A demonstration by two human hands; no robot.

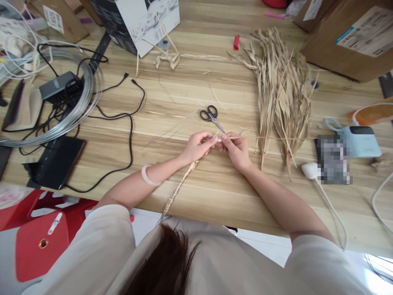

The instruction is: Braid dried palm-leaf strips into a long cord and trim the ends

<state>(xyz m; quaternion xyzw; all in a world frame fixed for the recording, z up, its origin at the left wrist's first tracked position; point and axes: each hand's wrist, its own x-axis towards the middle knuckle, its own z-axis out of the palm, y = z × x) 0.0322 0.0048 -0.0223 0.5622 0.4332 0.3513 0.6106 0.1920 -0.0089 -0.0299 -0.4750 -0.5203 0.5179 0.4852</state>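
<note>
My left hand (201, 145) is closed in a pinch around the near end of a thin straw strip (260, 137), and a short wire-like tip pokes up above its fingers. Close beside it, my right hand (236, 149) pinches the same strip, which runs off to the right over the dried leaf bundles. Below my left hand lies a twisted straw-wrapped stem (179, 188), reaching down past the table edge; whether it joins what I hold is hidden. Just beyond my fingers rest small black-handled scissors (212, 116), blades pointing toward my right hand.
Two bundles of dried leaves (267, 98) lie right of centre. A coil of metal wire (87, 94), black cables and a phone (61, 162) occupy the left. At the back are a white box (150, 24) and a small straw figure (170, 59); a carton (325, 49) stands right.
</note>
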